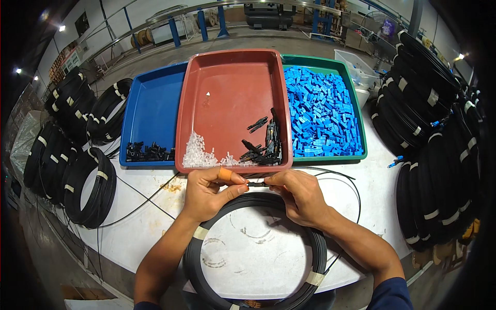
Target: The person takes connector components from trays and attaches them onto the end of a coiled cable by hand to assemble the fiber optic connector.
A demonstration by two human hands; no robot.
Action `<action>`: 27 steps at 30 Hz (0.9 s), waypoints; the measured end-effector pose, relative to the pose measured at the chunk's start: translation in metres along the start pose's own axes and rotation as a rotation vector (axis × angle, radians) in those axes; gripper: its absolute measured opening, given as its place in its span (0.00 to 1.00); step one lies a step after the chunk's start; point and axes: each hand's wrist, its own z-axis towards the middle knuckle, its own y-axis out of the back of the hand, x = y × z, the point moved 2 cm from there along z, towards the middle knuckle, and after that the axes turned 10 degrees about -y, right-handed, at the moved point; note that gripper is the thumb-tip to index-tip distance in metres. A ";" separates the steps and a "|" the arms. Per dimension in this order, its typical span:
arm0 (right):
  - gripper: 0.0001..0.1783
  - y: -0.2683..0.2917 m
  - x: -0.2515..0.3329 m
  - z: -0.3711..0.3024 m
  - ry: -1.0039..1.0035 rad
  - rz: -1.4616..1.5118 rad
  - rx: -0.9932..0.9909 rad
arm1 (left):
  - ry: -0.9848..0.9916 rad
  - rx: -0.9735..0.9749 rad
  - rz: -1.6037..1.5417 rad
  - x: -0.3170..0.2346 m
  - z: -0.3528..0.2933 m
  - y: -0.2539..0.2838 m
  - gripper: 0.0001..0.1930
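Between my two hands is a small black cable connector [256,184], held just in front of the red tray [222,93]. My left hand [211,192], with orange tape round one finger, pinches its left end between thumb and forefinger. The fingers of my right hand [299,194] are closed on its right end and partly hide it. Below them, a coil of black cable [194,261] bound with pale tape lies on the white table. Black connector parts [271,137] and small clear sleeves [196,151] sit in the red tray.
A blue tray [152,111] with short black pieces [147,152] stands at left. The green tray [360,121] at right holds many blue connector pieces [323,111]. Stacked black cable coils [64,139] rise on the left, and more coils [434,170] on the right. Loose cable [137,199] crosses the table.
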 end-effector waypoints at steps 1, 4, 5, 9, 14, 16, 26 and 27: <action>0.15 -0.001 0.000 0.001 -0.002 -0.004 0.000 | -0.001 0.002 -0.004 -0.001 0.001 0.000 0.06; 0.14 -0.002 0.000 0.000 -0.004 0.032 0.002 | -0.025 -0.004 0.016 -0.004 -0.001 -0.001 0.06; 0.13 -0.002 0.000 0.000 -0.007 0.033 0.004 | -0.058 -0.003 0.020 -0.003 -0.001 -0.002 0.07; 0.14 -0.002 -0.003 -0.001 0.008 0.025 -0.001 | -0.116 -0.006 0.118 -0.003 0.000 -0.004 0.07; 0.16 0.000 -0.002 -0.002 0.083 -0.092 -0.043 | -0.160 0.096 0.419 -0.012 0.000 -0.004 0.09; 0.16 -0.001 -0.001 0.000 0.120 -0.134 -0.063 | -0.219 0.121 0.507 -0.016 0.002 -0.005 0.10; 0.18 0.000 0.000 0.000 0.029 -0.099 -0.035 | -0.253 0.112 0.369 -0.012 0.002 -0.008 0.19; 0.19 -0.001 0.000 0.000 0.041 -0.093 -0.016 | -0.228 0.135 0.375 -0.011 0.002 -0.006 0.19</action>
